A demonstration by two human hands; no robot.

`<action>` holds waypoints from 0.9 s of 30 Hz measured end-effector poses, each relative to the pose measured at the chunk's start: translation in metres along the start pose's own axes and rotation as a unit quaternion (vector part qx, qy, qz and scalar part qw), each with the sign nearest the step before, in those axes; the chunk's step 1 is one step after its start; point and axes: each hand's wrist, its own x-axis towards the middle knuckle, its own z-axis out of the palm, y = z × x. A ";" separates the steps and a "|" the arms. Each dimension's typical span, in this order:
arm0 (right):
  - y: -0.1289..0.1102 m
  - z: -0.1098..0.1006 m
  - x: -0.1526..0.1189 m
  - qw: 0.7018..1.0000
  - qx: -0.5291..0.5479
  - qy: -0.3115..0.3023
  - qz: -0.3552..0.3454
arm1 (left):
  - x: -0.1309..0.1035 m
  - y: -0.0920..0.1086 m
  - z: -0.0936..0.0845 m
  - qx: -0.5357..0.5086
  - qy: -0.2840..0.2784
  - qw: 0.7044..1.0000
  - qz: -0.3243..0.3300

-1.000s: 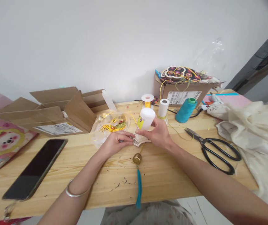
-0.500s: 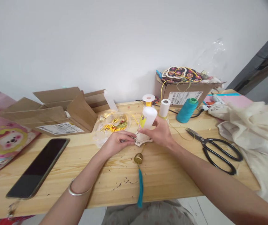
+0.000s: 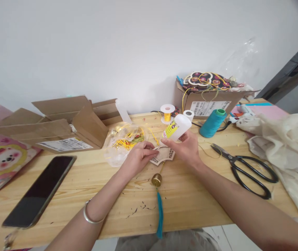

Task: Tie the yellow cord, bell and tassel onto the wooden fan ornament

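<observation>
wooden table [image 3: 86, 198] holds a stuffed carton [image 3: 206, 104]; right hand [image 3: 188, 148] grips a glue bottle [image 3: 176, 129], left [image 3: 140, 157] pinches fretwork [image 3: 162, 155].

Thread spools [image 3: 213, 123], scissors [image 3: 243, 167] and opened cardboard boxes [image 3: 68, 125] are crowding a wooden table [image 3: 190, 205] against a plain wall, suggesting a small craft workspace

A pink bag [image 3: 5, 158] is cropped at left, and the right hand [image 3: 187, 149] partly hides the bottle [image 3: 178, 127]

A plain, pale grey wall [image 3: 99, 48] rises behind the light wooden worktop [image 3: 81, 195], under soft, even light. Pale floor tiles [image 3: 228, 237] show below; a dark diagonal band [image 3: 287, 73] crosses the right.
</observation>
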 end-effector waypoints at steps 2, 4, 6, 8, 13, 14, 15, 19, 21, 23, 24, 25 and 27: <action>-0.001 0.000 -0.001 1.000 -0.002 0.002 0.006 | -0.001 -0.001 0.001 0.006 -0.005 1.000 0.004; -0.001 0.000 -0.001 1.000 -0.007 0.003 0.010 | -0.001 -0.002 0.001 0.008 -0.009 1.000 0.008; 0.000 0.000 -0.002 1.000 -0.013 0.002 0.010 | -0.001 -0.002 0.002 0.011 -0.015 1.000 0.012; 0.000 0.000 -0.002 1.000 -0.016 0.001 0.009 | 0.000 -0.002 0.002 0.017 -0.024 0.999 0.015; 0.001 -0.001 -0.001 1.000 -0.012 -0.001 0.001 | -0.002 -0.001 -0.003 0.010 -0.044 0.999 0.020; 0.001 -0.001 -0.001 1.000 -0.012 0.002 0.000 | -0.004 -0.002 -0.004 -0.001 -0.043 0.999 0.018; 0.001 -0.002 -0.001 1.000 -0.013 0.005 -0.001 | -0.005 -0.002 -0.006 -0.012 -0.042 0.999 0.015; 0.001 -0.002 0.000 1.000 -0.011 0.007 0.003 | -0.009 -0.004 -0.009 -0.003 -0.054 0.998 0.022; 0.001 -0.002 -0.001 1.000 -0.007 0.007 0.005 | -0.010 -0.004 -0.009 0.017 -0.065 0.997 0.033; 0.001 -0.002 -0.001 1.000 -0.004 0.007 0.007 | -0.011 -0.004 -0.008 0.031 -0.071 0.996 0.038; 0.001 -0.002 -0.001 1.000 -0.004 0.006 0.009 | -0.011 -0.004 -0.008 0.035 -0.074 0.996 0.039; 0.001 -0.002 -0.001 1.000 -0.004 0.006 0.011 | -0.011 -0.004 -0.008 0.038 -0.074 0.996 0.040; 0.001 -0.002 -0.001 1.000 -0.003 0.007 0.012 | -0.011 -0.003 -0.008 0.041 -0.073 0.996 0.044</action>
